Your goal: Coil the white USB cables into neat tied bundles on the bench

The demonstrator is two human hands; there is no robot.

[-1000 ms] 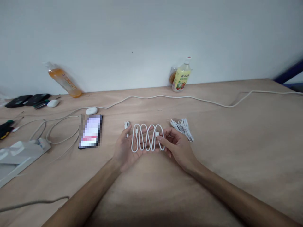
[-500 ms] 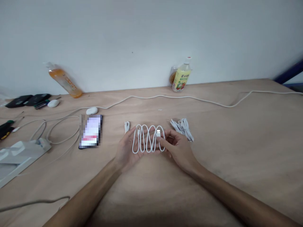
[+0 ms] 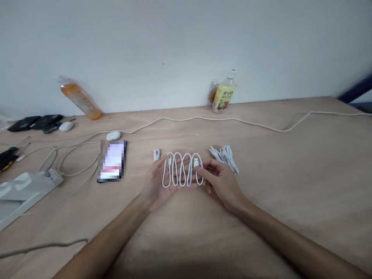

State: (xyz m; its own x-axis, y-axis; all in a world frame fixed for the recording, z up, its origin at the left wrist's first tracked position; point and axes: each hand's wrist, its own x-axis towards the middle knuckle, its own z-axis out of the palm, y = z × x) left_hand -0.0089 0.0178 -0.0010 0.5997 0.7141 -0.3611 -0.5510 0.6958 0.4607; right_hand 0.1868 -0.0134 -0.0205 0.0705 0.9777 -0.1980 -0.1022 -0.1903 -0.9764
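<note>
A white USB cable lies in several side-by-side loops across the palm and fingers of my left hand, which is palm up beneath it. My right hand pinches the cable's USB-A plug between thumb and fingers at the right end of the loops. The small plug points up at the left end. Behind my left fingertips is a small bundled white cable on the table. Beyond my right hand sits a larger bundle of white cables.
A phone, a white case and a power strip are at the left. An orange bottle and a yellow-labelled bottle lean against the wall. A long white cable crosses the table.
The USB-A plug and my right thumb have moved slightly right, and the rightmost loop stands a little farther from its neighbour. My left hand stays under the cable.
</note>
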